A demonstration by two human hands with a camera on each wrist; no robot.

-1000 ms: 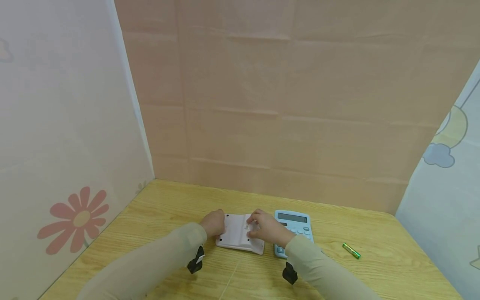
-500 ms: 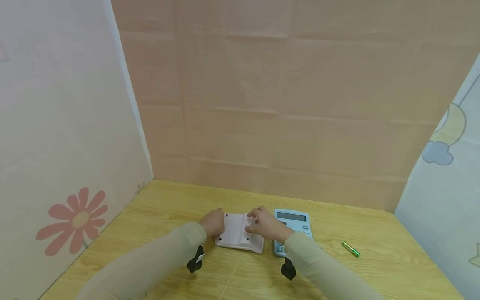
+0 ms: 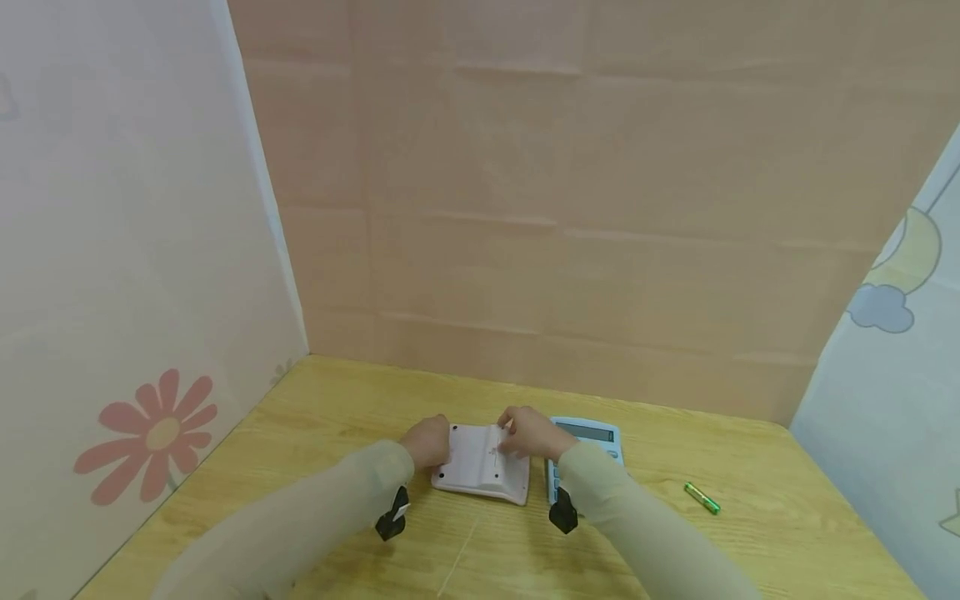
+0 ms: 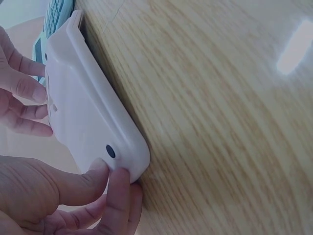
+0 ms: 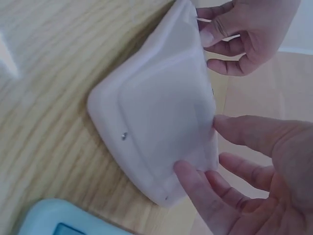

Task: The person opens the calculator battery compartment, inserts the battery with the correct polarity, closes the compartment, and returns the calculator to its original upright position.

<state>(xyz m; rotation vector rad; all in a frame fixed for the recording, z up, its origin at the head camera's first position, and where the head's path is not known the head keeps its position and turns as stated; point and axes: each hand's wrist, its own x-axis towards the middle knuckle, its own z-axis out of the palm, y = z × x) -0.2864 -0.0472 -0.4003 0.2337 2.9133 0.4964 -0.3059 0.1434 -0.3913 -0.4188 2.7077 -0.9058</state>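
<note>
A pale pink calculator [image 3: 467, 467] lies face down on the wooden table, its back with dark round feet showing. My left hand [image 3: 427, 442] grips its left edge; in the left wrist view the thumb rests on the back near a foot [image 4: 111, 151], with fingers at the edge. Over the right part of the back, my right hand [image 3: 534, 433] touches with thumb and index fingertip [image 5: 182, 169], the other fingers loosely bent. No held piece shows between these fingers. The calculator's front side is hidden underneath.
Just right of the pink calculator lies a light blue calculator [image 3: 585, 432], face up and partly under my right forearm. A green battery [image 3: 702, 497] lies farther right on the table [image 3: 360, 392]. Cloth walls stand behind and at both sides.
My right hand has shifted slightly away from me along the calculator's back, and its thumb and fingers have changed position. The left hand and the calculator stay put.
</note>
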